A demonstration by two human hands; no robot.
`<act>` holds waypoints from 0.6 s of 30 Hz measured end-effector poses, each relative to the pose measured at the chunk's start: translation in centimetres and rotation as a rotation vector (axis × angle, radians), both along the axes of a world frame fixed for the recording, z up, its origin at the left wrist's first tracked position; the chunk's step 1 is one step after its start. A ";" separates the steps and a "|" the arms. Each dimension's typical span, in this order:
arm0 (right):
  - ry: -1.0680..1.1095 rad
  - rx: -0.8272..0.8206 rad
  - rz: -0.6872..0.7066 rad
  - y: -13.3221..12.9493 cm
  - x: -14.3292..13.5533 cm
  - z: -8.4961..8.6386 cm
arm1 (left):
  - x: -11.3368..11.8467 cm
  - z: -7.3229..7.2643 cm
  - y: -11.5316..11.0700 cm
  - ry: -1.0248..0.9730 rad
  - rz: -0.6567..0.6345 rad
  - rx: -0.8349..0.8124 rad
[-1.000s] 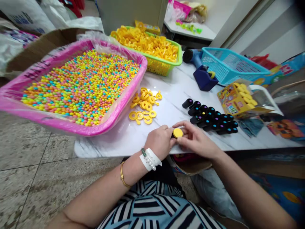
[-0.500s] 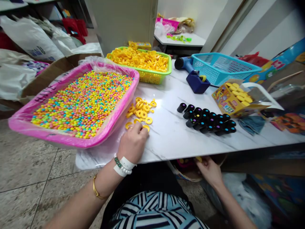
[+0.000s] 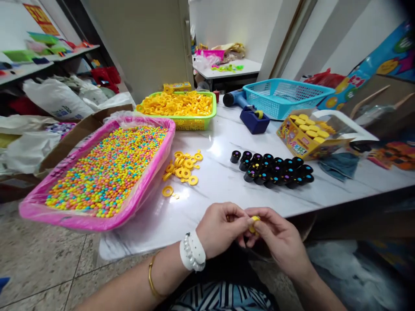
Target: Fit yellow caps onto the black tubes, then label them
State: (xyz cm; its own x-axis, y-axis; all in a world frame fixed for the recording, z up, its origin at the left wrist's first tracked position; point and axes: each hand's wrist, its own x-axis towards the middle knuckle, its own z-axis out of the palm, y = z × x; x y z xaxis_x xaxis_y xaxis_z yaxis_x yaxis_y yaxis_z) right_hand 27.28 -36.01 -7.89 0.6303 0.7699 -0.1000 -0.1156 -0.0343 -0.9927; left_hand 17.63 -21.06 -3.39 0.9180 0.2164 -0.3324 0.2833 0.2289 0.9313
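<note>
Both hands meet at the table's front edge. My left hand (image 3: 223, 229) is closed, its thumb and fingers pressed on a small yellow piece (image 3: 254, 224). My right hand (image 3: 282, 242) pinches the same piece from the other side. Fingers hide most of it. Left of them on the white table (image 3: 214, 190) lies a loose pile of yellow rings (image 3: 184, 166), with one ring (image 3: 167, 191) apart from it. Several black cups (image 3: 275, 168) with coloured dots inside stand in a cluster beyond my hands.
A pink tray (image 3: 155, 168) of coloured beads stands at left. Behind are a green basket (image 3: 212, 113) of yellow parts, a blue tape dispenser (image 3: 254, 121) and a blue basket (image 3: 279, 106). A yellow box (image 3: 292, 140) of yellow discs sits at right.
My left hand has left the yellow rings and moved right. My right hand has come up from below the table edge; the two now meet at a yellow piece. The view has shifted.
</note>
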 end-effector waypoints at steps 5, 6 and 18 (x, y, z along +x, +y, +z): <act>0.077 -0.020 -0.041 0.8 0.2 -1.1 | 4.2 -0.9 3.5 0.017 0.125 0.408; 0.042 -0.031 0.000 0.8 -0.3 -0.9 | 5.3 -1.0 4.6 -0.004 0.200 0.560; 0.064 0.014 0.537 1.3 -5.8 -1.2 | 13.1 -3.8 10.7 -0.064 0.235 0.937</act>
